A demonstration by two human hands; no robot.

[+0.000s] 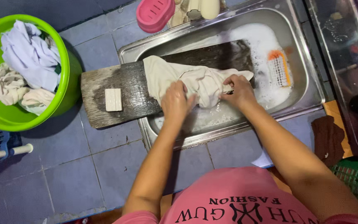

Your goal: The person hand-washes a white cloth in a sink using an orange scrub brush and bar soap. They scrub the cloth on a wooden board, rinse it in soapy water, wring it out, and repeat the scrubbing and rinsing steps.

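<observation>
while the left hand (175, 101) is pressing flat on a cream cloth (187, 79) at the wooden board's (104, 85) sink-side end, the right hand (239, 91) is clamping the cloth's bunched edge. suds are hiding the basin's (307, 89) water, and a brush (279, 68) is lying half sunk by the far rim.

A floor (104, 166) of blue-grey tiles carries everything here. On it, around one o'clock from the centre, stands a steel basin (311, 89) holding soapy water. A dark wooden board (133, 93) lies across the basin's rim, its outer end reaching towards nine o'clock. At ten o'clock a green tub (69, 79) of laundry stands on the tiles, just beside the board's end. A pink soap dish (154, 14) sits at twelve o'clock, near the basin's far corner. A brown cloth (328, 139) lies at four o'clock, close to the basin's near corner.
</observation>
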